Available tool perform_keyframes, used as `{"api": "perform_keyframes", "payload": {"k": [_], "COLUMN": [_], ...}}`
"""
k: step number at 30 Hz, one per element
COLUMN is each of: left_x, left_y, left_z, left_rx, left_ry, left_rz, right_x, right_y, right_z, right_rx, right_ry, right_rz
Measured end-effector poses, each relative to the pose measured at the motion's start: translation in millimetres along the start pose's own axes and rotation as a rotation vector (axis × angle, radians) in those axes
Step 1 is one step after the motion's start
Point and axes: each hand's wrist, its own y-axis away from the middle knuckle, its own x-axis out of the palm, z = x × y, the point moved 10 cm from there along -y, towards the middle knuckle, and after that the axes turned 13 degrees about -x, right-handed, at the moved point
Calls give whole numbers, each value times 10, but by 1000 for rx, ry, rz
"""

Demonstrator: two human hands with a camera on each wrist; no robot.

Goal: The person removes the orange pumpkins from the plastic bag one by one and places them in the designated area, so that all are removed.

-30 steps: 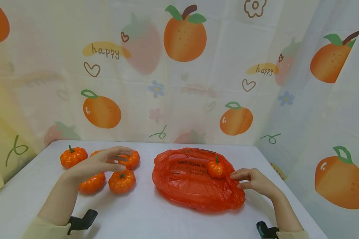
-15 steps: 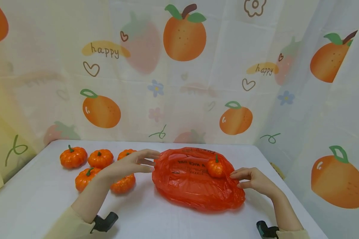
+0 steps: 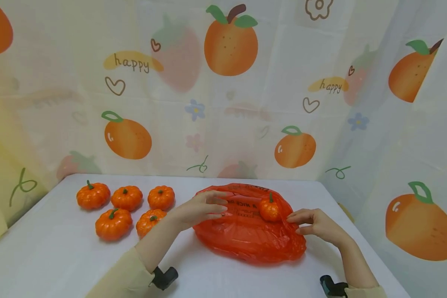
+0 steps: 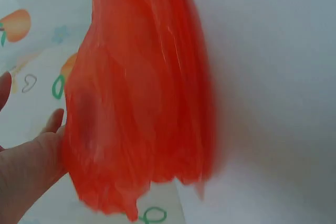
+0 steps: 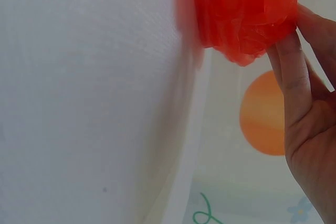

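A red plastic bag point(image 3: 242, 244) lies on the white table with its mouth spread open, and a small orange toy pumpkin point(image 3: 270, 210) sits inside at its right. My left hand point(image 3: 199, 211) hovers over the bag's left side, fingers loosely extended with nothing in them. At the bag's right rim, my right hand point(image 3: 320, 227) pinches the plastic between fingers and thumb. In the left wrist view the bag point(image 4: 136, 93) hides part of the scene beside the left hand point(image 4: 31, 166). The right wrist view has the right hand's fingers point(image 5: 294, 77) against the bag.
Several more toy pumpkins point(image 3: 113, 224) stand in two rows on the left of the white table point(image 3: 52, 256). One front pumpkin point(image 3: 149, 221) is partly covered by the left forearm. A fruit-printed curtain point(image 3: 231, 103) hangs behind the table.
My left hand has moved right, from above the pumpkins to over the bag's left side, uncovering most of the pumpkins. The right hand has stayed at the bag's rim.
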Motion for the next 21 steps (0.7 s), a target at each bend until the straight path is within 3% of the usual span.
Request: {"api": "perform_keyframes", "payload": {"k": [8, 21], "left_x": [307, 673], "left_y": [-272, -691], "left_z": [-14, 53], "left_rx": [-15, -96], "left_ry": [131, 300], "left_rz": [-15, -176], "right_x": [3, 2], "right_y": [0, -6], "right_z": [-9, -32], "right_rx": [2, -4], "right_ry": [17, 6], "right_rz": [6, 5]}}
